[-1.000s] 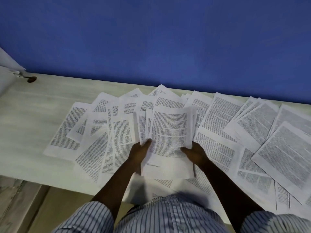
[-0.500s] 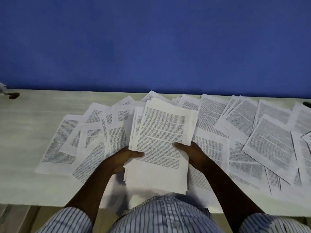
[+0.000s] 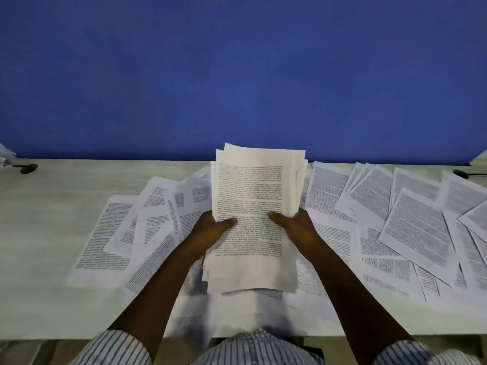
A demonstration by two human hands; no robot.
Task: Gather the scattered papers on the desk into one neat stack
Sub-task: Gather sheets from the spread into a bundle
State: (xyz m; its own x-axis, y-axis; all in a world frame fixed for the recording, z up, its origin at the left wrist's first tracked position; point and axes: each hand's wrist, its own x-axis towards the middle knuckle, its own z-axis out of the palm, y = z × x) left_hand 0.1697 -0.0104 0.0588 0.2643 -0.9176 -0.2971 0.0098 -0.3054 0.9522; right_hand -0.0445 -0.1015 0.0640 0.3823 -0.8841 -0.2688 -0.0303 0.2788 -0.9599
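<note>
I hold a bundle of printed papers (image 3: 253, 201) upright-tilted above the desk, in the middle of the view. My left hand (image 3: 210, 230) grips its left edge, thumb on the front page. My right hand (image 3: 295, 225) grips the right edge the same way. The sheets in the bundle are unevenly aligned, with edges sticking out at top and bottom. Several loose printed sheets lie overlapped on the pale desk (image 3: 47, 206), one spread to the left (image 3: 137, 233) and a wider spread to the right (image 3: 411, 227). More sheets lie under the bundle, partly hidden.
A blue wall rises right behind the desk. A small dark object (image 3: 27, 168) lies at the far left of the desk and another dark object (image 3: 461, 173) at the far right. The desk's front edge runs just before my striped shirt (image 3: 253, 349).
Both hands have lifted the bundle off the desk and tilted it up toward me; it now stands higher and squarer to the view. The loose sheets on the desk have stayed put.
</note>
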